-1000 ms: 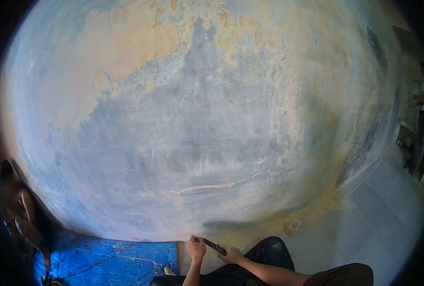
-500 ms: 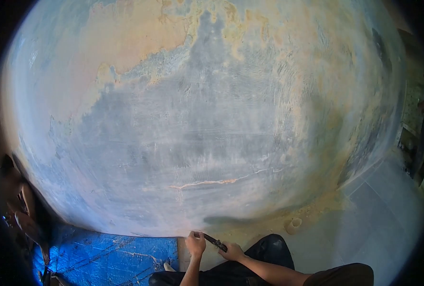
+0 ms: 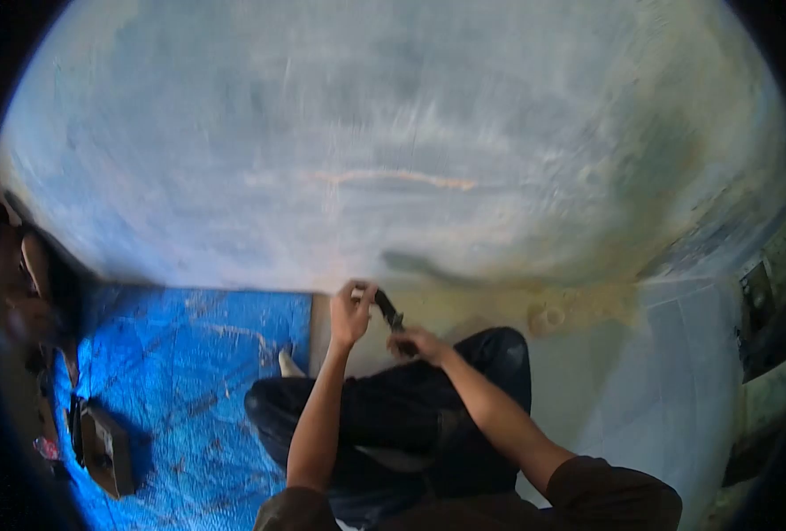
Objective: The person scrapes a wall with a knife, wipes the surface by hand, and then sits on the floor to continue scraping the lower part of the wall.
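A dark, slim, knife-like tool [image 3: 386,307] slants between my two hands, above my crossed legs. Its exact kind is blurred. My right hand [image 3: 419,343] is closed round the lower end of it. The fingers of my left hand [image 3: 350,314] are curled at its upper end and seem to pinch it, though the contact is smeared. Just beyond both hands rises a patchy grey-blue plastered wall [image 3: 340,230]. Across that wall runs a pale orange crack [image 3: 410,178].
A blue sheet [image 3: 198,372] covers the floor at left, with an open box [image 3: 105,451] on it. Another person [image 3: 34,301] sits at the far left. On the tiled floor [image 3: 640,372] at right, a small round pale thing [image 3: 548,318] lies near the wall.
My view has tipped downward, so the wall's crack and both hands appear higher in the picture. More of my legs and the box show. The tool stays between my hands, now more steeply angled.
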Demonstrator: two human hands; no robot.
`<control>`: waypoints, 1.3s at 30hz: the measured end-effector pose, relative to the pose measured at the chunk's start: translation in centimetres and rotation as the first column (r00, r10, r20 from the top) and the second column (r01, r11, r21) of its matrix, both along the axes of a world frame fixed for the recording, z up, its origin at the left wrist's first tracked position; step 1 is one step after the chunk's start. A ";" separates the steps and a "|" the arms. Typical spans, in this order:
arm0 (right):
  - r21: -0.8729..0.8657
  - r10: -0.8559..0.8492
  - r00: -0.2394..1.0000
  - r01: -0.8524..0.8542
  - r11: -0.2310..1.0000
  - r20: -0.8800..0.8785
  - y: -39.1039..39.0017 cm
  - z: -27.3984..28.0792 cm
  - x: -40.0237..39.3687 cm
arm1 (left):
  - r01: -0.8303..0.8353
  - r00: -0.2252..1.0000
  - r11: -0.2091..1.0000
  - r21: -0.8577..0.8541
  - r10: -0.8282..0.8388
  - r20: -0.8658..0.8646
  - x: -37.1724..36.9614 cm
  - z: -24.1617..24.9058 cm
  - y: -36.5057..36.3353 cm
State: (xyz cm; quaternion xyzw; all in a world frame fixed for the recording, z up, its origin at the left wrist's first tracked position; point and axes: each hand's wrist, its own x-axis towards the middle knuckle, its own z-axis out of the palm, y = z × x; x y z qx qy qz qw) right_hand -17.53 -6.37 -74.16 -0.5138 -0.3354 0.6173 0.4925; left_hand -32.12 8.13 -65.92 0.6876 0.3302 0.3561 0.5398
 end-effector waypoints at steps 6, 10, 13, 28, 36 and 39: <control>-0.001 0.053 0.887 -0.060 0.998 -0.460 0.1 2.0 0.3 | 0.092 0.983 0.968 -0.233 -0.051 0.175 -0.2 0.3 0.2; 0.014 0.042 0.899 -0.040 0.999 -0.437 0.2 1.3 0.4 | 0.138 0.974 0.958 -0.251 -0.085 0.210 -0.1 -0.3 0.6; 0.035 0.024 0.869 -0.008 0.999 -0.494 0.2 0.9 0.5 | 0.120 0.983 0.959 -0.256 -0.079 0.164 -0.1 -0.4 0.7; 0.012 -0.035 0.954 0.041 0.999 -0.297 0.8 0.3 0.5 | -0.023 0.992 0.980 -0.198 -0.001 -0.125 -0.2 -0.2 0.4; 0.057 0.043 0.916 -0.022 0.998 -0.398 0.7 -0.5 0.6 | -0.002 0.998 0.955 -0.296 -0.019 -0.066 -0.2 -1.3 0.8; 0.040 0.027 0.921 -0.012 0.999 -0.389 0.6 -0.1 0.7 | 0.032 0.999 0.932 -0.360 -0.040 -0.015 -0.3 -0.9 0.9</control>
